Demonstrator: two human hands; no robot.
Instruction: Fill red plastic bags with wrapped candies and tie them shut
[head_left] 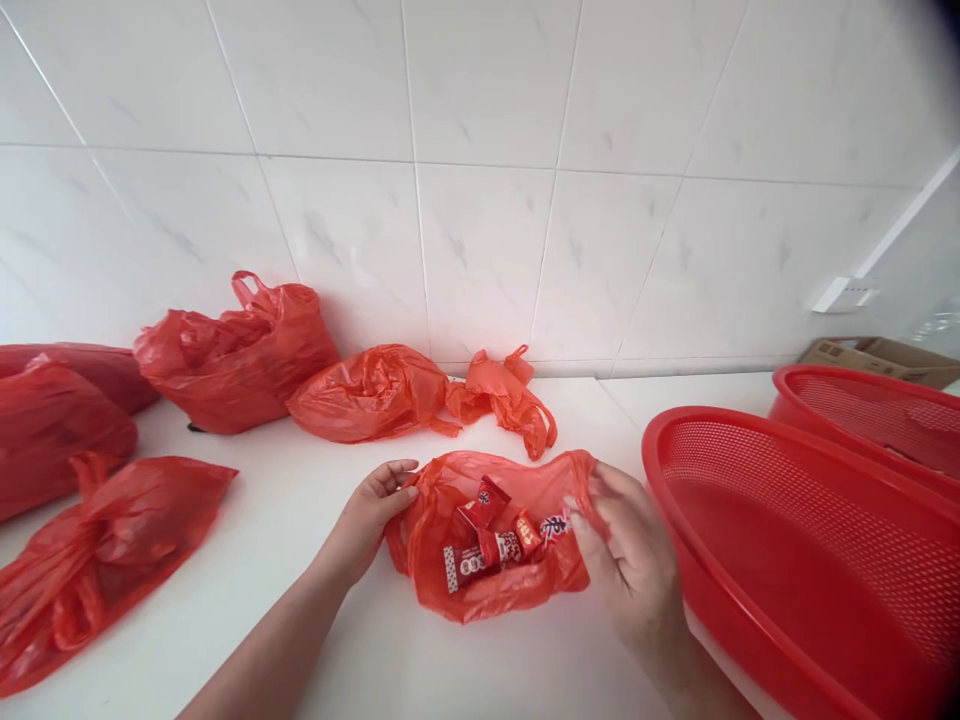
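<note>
A red plastic bag [480, 590] lies open on the white counter [300, 500] in front of me. Inside it are several wrapped candies [491, 540] in red and white. My left hand [371, 515] pinches the bag's left rim, fingers curled on the plastic. My right hand [626, 555] grips the bag's right rim and holds the mouth apart.
Several more red bags lie along the tiled wall: a full one [236, 355], a flatter one [371, 392], a crumpled one [506, 395], and others at the left edge [90, 560]. Two red mesh baskets [810, 560] stand at the right, a cardboard box [881, 358] behind them.
</note>
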